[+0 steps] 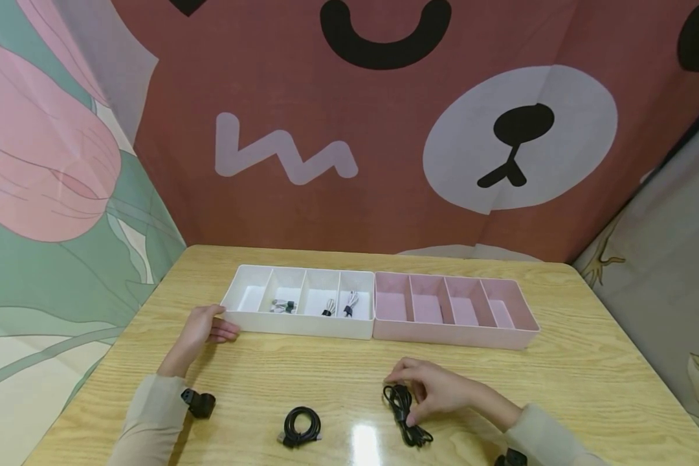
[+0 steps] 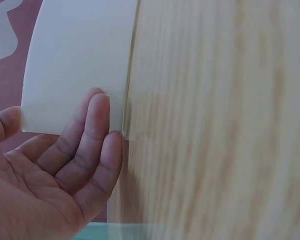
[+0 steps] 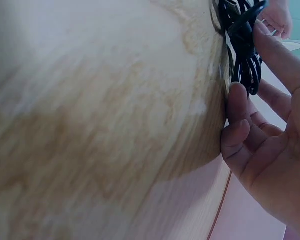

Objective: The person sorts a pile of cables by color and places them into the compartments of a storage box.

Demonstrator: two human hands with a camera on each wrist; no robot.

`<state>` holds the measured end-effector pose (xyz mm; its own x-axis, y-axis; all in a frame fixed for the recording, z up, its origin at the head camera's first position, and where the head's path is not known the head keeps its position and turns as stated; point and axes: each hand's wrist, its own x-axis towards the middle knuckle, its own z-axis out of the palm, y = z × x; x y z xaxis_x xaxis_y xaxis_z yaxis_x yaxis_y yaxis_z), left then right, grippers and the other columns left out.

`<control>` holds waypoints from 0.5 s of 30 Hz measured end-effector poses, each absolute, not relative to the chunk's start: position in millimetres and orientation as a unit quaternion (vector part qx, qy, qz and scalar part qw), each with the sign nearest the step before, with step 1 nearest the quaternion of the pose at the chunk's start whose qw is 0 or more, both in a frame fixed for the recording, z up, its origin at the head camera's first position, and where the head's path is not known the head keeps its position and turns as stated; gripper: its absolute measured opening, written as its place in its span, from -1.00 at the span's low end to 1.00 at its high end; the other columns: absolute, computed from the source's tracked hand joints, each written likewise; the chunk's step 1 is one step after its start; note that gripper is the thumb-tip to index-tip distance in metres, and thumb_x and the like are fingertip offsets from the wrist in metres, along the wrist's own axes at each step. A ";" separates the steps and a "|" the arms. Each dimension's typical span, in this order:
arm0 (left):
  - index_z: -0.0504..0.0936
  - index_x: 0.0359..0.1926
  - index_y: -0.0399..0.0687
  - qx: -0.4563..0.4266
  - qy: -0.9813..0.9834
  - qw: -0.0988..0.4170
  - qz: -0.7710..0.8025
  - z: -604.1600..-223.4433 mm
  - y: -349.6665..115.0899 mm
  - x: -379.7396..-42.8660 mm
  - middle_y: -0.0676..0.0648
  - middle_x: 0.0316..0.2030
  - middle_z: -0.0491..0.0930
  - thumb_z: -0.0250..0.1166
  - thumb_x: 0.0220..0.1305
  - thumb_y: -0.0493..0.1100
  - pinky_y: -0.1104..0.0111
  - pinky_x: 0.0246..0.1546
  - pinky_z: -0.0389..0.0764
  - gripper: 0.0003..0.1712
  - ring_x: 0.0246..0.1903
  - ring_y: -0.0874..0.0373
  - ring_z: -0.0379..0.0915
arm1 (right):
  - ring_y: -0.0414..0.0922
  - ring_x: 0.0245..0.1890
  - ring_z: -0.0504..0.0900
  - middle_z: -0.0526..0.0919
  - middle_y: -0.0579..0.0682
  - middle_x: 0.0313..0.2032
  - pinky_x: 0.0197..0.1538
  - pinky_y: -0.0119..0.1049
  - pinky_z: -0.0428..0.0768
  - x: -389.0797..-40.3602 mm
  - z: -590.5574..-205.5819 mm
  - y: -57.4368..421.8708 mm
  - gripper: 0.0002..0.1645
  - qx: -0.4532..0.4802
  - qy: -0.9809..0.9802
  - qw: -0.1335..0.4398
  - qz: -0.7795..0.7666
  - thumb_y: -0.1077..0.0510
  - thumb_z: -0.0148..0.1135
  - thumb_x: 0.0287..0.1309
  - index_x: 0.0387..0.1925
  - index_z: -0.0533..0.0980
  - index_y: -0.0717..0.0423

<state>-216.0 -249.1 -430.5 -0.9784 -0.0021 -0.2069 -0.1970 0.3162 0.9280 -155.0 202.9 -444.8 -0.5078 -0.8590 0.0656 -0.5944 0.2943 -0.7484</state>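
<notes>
A white divided box [image 1: 303,323] stands on the table, its left front corner touched by my left hand [image 1: 200,327]. In the left wrist view, the left thumb is at the edge of the box's white wall [image 2: 80,55] and the loosely extended fingers rest against its face. My right hand [image 1: 439,391] pinches a bundled black cable [image 1: 400,404] between thumb and fingers, low over the table. The right wrist view shows the cable's tied loops [image 3: 247,60] between the thumb and fingers of this hand [image 3: 275,145]. A coiled black cable [image 1: 301,427] lies between the two hands.
Small tied cables [image 1: 351,304] lie in three of the white box's compartments. A pink divided box [image 1: 454,333] adjoins it on the right. The wooden table [image 1: 606,388] backs onto a brown patterned cloth [image 1: 384,213]; a flowered cloth [image 1: 41,259] hangs at the left.
</notes>
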 end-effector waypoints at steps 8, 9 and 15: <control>0.24 0.02 -0.62 -0.064 0.807 0.083 0.581 -431.5 -249.4 -216.0 -0.15 -0.54 0.64 -0.29 0.38 -0.18 0.31 -0.45 0.59 -0.51 -0.56 0.11 0.60 | -0.36 -0.57 0.40 0.39 -0.02 -0.20 -0.49 -0.51 0.47 -153.5 -445.4 200.2 -0.37 -0.442 0.802 0.162 -0.368 0.07 0.45 -0.22 -0.06 0.48 0.26; 0.26 0.00 -0.62 -0.064 0.807 0.082 0.581 -431.5 -249.3 -215.9 -0.15 -0.54 0.64 -0.29 0.38 -0.18 0.31 -0.46 0.59 -0.50 -0.56 0.11 0.60 | -0.36 -0.57 0.40 0.39 -0.02 -0.20 -0.49 -0.51 0.47 -153.6 -445.6 200.1 -0.38 -0.441 0.803 0.160 -0.369 0.07 0.45 -0.22 -0.08 0.49 0.26; 0.29 -0.04 -0.63 -0.065 0.804 0.080 0.585 -431.5 -248.9 -216.5 -0.15 -0.55 0.64 -0.29 0.37 -0.17 0.30 -0.46 0.60 -0.50 -0.56 0.11 0.60 | -0.41 -0.59 0.41 0.46 -0.07 -0.29 -0.51 -0.52 0.47 -154.6 -446.4 201.5 -0.38 -0.444 0.803 0.152 -0.367 0.07 0.46 -0.25 -0.09 0.46 0.22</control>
